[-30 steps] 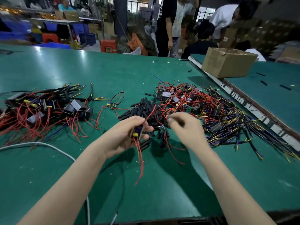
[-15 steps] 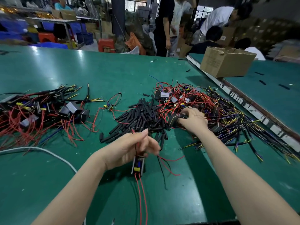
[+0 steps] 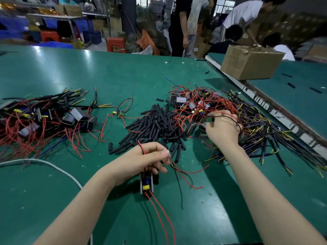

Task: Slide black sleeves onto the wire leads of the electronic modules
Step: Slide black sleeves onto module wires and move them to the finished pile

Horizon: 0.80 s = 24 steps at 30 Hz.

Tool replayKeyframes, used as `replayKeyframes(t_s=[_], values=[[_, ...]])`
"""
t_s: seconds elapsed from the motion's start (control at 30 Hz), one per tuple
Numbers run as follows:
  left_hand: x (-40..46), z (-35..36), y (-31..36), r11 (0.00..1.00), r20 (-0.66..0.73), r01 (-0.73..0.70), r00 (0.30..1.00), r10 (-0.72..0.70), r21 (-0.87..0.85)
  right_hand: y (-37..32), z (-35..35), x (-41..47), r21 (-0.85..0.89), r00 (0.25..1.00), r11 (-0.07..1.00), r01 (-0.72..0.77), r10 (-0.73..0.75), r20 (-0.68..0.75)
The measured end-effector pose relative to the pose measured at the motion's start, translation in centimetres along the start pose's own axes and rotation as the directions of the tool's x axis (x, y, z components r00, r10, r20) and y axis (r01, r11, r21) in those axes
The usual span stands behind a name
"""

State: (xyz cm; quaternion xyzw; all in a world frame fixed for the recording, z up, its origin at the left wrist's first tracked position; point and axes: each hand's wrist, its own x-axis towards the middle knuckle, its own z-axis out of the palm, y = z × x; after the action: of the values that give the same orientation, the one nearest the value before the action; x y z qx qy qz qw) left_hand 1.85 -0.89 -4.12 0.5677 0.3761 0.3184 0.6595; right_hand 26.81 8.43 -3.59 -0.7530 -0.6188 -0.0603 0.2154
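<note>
A: What's the left hand (image 3: pixel 141 159) got?
B: Fingers curled round a small module (image 3: pixel 146 183), which hangs just under the fist w/ a yellow part showing. Two red leads (image 3: pixel 163 218) trail from its bottom toward the near edge of the green table (image 3: pixel 53 200). Another red wire loops over the knuckles, more red and a black one spill out to the right.
A: And the right hand (image 3: pixel 222 129)?
B: Further out, in the tangled pile of modules (image 3: pixel 203 106) on the right side. Fingers bent into the wires, a thin black lead across its back. Looks like it's grabbing smth there, can't tell exactly what.
A: Sleeves?
B: Heap of black sleeves (image 3: pixel 159 124) mid-table, between the hands and beyond the left one, touching the right pile's edge. A few strays lie near the left fist.
A: Anything else?
B: Second pile of modules (image 3: pixel 40 117) far left, w/ red leads and black sleeved ones. White cable (image 3: pixel 58 169) curves along the left. Cardboard box (image 3: pixel 249 62) on the next table, ppl standing behind.
</note>
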Motion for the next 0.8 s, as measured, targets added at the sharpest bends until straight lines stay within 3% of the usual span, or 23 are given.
replayKeyframes(t_s=[0.1, 0.17, 0.23, 0.3, 0.4, 0.47, 0.53, 0.6, 0.67, 0.73, 0.8], values=[[0.2, 0.0, -0.1, 1.000, -0.005, 0.002, 1.000, -0.003, -0.030, -1.1, 0.0, 0.0, 0.207, 0.979, 0.978, -0.019, -0.023, 0.200], [0.3, 0.0, -0.1, 0.999, -0.010, 0.003, 1.000, -0.004, -0.040, -1.8, 0.4, -0.3, 0.202, 0.934, 0.976, -0.076, -0.001, 0.358], [0.4, 0.0, -0.2, 0.999, -0.013, 0.003, 1.000, -0.004, -0.041, -1.9, 1.2, -0.7, 0.148, 0.947, 0.989, -0.028, -0.021, 0.320], [0.3, 0.0, -0.3, 0.999, -0.014, 0.001, 1.000, -0.002, -0.037, -1.9, 1.3, -1.1, 0.314, 0.990, 0.948, -0.049, 0.004, 0.142], [0.2, 0.0, -0.2, 0.999, -0.017, -0.006, 1.000, 0.005, -0.042, -1.1, 0.1, -1.0, 0.780, 0.968, 0.610, -0.140, 0.249, -0.022], [0.2, 0.0, -0.1, 0.999, -0.017, -0.006, 1.000, 0.006, -0.043, -0.1, -0.8, -0.8, 0.902, 0.929, 0.400, -0.162, 0.371, 0.003], [0.1, 0.1, 0.0, 0.999, -0.014, 0.008, 1.000, -0.009, -0.043, 0.9, -1.2, -0.6, 0.936, 0.910, 0.261, -0.236, 0.399, 0.118], [0.0, -0.1, 0.1, 0.998, 0.002, 0.043, 0.999, -0.043, -0.038, 1.4, -1.1, -0.6, 0.879, 0.901, 0.313, -0.359, 0.362, 0.239], [-0.2, -0.4, 0.3, 0.997, 0.024, 0.072, 0.997, -0.071, -0.020, 1.7, -0.6, -0.9, 0.719, 0.907, 0.556, -0.417, 0.302, 0.293], [-0.5, -0.8, 0.3, 0.996, 0.005, 0.087, 0.996, -0.087, 0.023, 1.7, -0.1, -1.3, 0.486, 0.935, 0.804, -0.344, 0.245, 0.257], [-0.9, -1.2, 0.4, 0.992, -0.067, 0.086, 0.995, -0.079, 0.094, 1.5, 0.0, -1.7, 0.370, 0.952, 0.887, -0.277, 0.201, 0.231]])
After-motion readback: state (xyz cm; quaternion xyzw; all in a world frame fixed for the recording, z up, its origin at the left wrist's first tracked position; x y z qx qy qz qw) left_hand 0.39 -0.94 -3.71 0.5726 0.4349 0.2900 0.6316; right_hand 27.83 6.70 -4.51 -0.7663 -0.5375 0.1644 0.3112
